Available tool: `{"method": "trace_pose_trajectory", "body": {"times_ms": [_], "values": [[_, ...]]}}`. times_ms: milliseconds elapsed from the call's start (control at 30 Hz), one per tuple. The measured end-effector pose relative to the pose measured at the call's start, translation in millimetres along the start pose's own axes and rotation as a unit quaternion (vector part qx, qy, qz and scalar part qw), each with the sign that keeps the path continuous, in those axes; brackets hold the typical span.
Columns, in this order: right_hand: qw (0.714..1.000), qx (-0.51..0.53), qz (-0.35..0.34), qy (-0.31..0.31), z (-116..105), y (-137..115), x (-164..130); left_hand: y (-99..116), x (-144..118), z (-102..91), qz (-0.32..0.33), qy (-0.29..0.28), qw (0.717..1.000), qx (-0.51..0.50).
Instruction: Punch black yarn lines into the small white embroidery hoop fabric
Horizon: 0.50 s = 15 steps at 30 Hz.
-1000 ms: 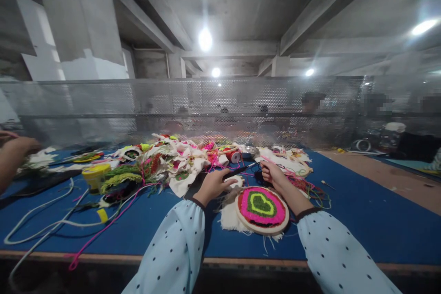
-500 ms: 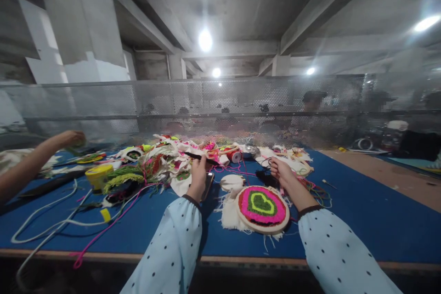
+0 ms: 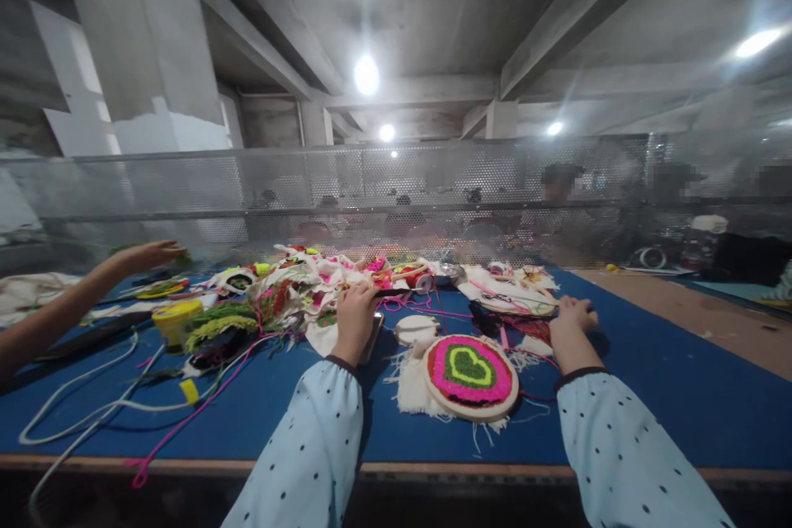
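My left hand (image 3: 355, 315) is closed around a slim black object (image 3: 394, 293) whose end sticks out to the right; its kind is unclear. Below that hand lies a phone-like flat object (image 3: 374, 337). To the right, my right hand (image 3: 574, 325) is low over the blue tabletop with curled fingers, and what they hold is hidden. Between my forearms rests a round hoop (image 3: 471, 376) with a pink, green and yellow tufted heart on pale fabric. A smaller fabric-covered hoop (image 3: 417, 329) sits just behind it.
Piled fabric and yarn pieces (image 3: 309, 285) spread across the back. A yellow tub (image 3: 177, 323), a white cord (image 3: 80, 412) and pink yarn (image 3: 186, 421) lie at left. Another person's arm (image 3: 92, 289) reaches in from the left. A perforated metal screen (image 3: 396, 181) stands behind the table.
My right hand has moved right and down to the tabletop, where a small white-tipped tool lay. My left hand has lowered slightly, still holding the black object. The other person's hand has shifted right.
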State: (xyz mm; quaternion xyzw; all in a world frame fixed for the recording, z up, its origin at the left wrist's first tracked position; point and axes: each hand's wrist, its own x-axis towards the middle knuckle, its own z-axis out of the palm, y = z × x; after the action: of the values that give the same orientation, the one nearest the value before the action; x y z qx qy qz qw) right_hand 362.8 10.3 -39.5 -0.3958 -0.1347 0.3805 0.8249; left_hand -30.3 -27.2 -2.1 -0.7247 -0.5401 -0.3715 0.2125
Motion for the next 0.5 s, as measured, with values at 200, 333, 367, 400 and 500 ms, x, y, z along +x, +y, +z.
{"method": "trace_pose_trajectory", "body": {"times_ms": [200, 333, 367, 400, 500], "values": [[0.996, -0.033, -0.057, 0.063, 21.4, 13.6, -12.5, -5.6, 1.5, 3.4, -0.004, -0.003, 1.0, -0.018], [0.964, -0.1, 0.055, -0.24, 54.3, 34.9, -68.1, 2.7, 1.3, 10.4, 0.012, -0.031, 0.992, -0.118], [0.936, -0.121, 0.094, -0.317, 59.7, 40.3, -85.5, 5.9, 0.7, 11.6, 0.015, -0.033, 0.988, -0.153], [0.902, -0.141, 0.129, -0.388, 63.4, 45.4, -102.2, 9.7, 0.0, 12.4, 0.015, -0.034, 0.98, -0.194], [0.778, -0.218, 0.214, -0.549, 67.1, 57.8, -139.9, 22.7, -0.7, 12.6, -0.031, -0.057, 0.931, -0.36]]}}
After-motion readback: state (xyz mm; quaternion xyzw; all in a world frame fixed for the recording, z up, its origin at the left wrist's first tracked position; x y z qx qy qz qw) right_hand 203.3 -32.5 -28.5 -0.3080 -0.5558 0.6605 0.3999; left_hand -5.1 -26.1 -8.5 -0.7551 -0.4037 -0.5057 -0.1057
